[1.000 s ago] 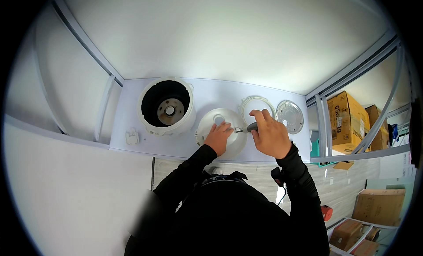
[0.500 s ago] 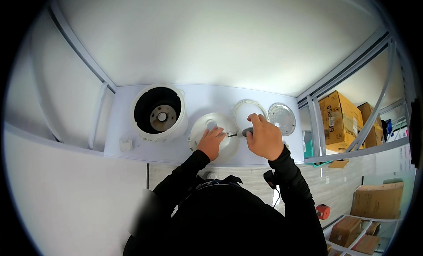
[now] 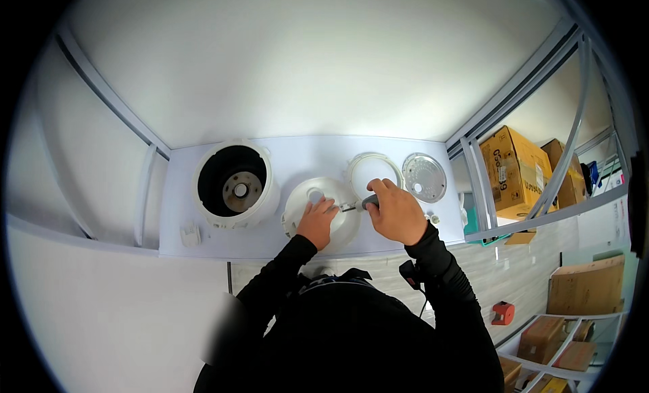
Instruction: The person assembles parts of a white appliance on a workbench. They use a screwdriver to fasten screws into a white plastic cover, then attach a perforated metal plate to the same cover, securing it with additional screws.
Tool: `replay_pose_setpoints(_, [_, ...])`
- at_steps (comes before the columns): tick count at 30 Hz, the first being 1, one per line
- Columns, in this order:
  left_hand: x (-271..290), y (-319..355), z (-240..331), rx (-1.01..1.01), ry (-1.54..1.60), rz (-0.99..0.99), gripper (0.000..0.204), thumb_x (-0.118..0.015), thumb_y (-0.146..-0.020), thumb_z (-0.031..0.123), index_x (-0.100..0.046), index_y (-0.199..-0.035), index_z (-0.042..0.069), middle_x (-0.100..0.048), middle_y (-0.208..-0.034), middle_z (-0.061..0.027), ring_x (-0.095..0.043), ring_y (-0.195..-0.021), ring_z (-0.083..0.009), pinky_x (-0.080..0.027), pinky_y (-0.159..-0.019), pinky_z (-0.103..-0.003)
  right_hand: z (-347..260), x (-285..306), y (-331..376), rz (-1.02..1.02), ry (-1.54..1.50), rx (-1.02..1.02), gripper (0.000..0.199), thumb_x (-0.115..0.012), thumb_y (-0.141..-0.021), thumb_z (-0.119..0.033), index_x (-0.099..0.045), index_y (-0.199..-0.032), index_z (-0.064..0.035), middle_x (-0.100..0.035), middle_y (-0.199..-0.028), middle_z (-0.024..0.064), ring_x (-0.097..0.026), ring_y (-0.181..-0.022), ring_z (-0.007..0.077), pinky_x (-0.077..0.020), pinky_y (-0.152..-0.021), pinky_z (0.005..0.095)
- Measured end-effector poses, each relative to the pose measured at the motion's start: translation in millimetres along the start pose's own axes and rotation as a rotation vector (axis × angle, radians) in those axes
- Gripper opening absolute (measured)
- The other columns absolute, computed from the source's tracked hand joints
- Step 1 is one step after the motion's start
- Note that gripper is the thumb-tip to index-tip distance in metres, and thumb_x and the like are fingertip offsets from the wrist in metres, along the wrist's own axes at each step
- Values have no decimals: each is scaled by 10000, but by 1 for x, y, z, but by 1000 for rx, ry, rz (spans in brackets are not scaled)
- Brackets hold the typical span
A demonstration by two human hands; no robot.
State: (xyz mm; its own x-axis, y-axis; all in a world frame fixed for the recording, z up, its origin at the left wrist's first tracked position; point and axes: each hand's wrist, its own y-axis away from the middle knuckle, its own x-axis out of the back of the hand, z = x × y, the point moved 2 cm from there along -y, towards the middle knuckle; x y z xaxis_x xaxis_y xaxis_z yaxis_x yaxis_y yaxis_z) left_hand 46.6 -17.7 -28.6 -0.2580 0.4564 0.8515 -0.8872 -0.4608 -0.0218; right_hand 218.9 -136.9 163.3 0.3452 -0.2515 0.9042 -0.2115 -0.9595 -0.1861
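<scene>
A white round rice cooker lid lies on the table with its hollow side up. My left hand rests on it, fingers spread, steadying nothing else that I can see. Over the lid's right edge, my right hand is closed around the grey handle of what looks like a screwdriver. Its far end points left toward a small dark-and-metal part on the lid; the tip is too small to make out. To the left stands the white rice cooker body, open at the top, with a heating plate inside.
Behind my right hand lie a white ring-shaped part and a perforated metal disc. A small white piece sits at the table's left, with tiny parts at the right. Frame posts and cardboard boxes stand to the right.
The whole view has shifted slightly. Both hands keep nearly the same places on and beside the lid, with the right still around the handle.
</scene>
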Motion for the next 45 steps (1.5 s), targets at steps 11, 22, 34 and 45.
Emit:
replay_pose_setpoints(11, [6, 6, -2, -3, -33, -15, 613, -631, -853, -32, -634, -1452, 98, -497, -1626, -92, -376, -1586, -356, -266, -1294, -606, 13, 25, 9, 338, -109, -199, 216, -787, -925, -212, -735, -1034, -33, -762, -917, 173, -740, -738, 342, -573, -645, 433])
replay_pose_setpoints(22, [31, 26, 22, -56, 51, -2, 504, -779, -879, 188, -704, -1374, 134, -557, -1579, -70, -406, -1566, -342, -268, -1300, -591, 91, -64, 36, 436, -454, -372, 345, -826, -958, -221, -784, -1186, 34, -759, -924, 180, -687, -712, 245, -549, -664, 359])
replay_pose_setpoints(34, [7, 49, 20, -192, -153, 184, 491, -757, -775, 45, -736, -1253, 155, -662, -1432, -8, -546, -1444, -271, -383, -1230, -525, 104, -112, 44, 353, -461, -348, 350, -828, -948, -217, -786, -1205, 17, -771, -960, 174, -695, -732, 287, -561, -695, 373])
replay_pose_setpoints(45, [37, 72, 23, -157, -164, 345, 248, -698, -901, 79, -794, -1101, 190, -786, -1212, 72, -693, -1256, -186, -469, -1171, -469, 124, -142, 36, 267, -398, -271, 382, -841, -919, -229, -732, -1190, 17, -766, -1051, 198, -744, -894, 327, -588, -799, 420])
